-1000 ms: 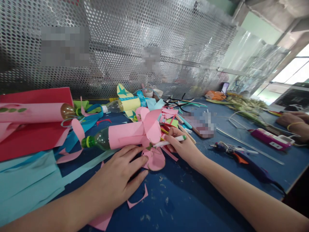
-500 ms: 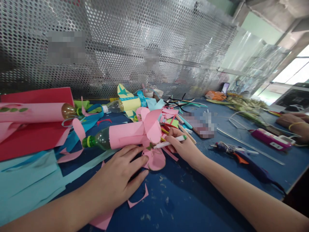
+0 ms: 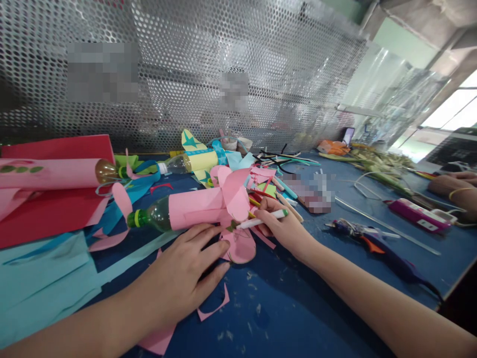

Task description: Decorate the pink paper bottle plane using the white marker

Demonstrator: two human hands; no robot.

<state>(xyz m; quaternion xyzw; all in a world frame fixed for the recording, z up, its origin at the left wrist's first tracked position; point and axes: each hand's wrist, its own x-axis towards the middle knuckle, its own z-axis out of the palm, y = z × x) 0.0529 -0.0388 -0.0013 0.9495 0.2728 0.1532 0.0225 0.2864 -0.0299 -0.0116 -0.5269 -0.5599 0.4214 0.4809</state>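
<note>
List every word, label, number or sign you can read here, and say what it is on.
No text here can be read.
Power strip: white label, too small to read.
Mesh wall: patches blurred out.
Pen in the right hand: no print shows.

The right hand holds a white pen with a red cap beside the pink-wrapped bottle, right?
Not quite. The head view shows the right hand holding a white pen with a green cap, not red, beside the pink-wrapped bottle.
</note>
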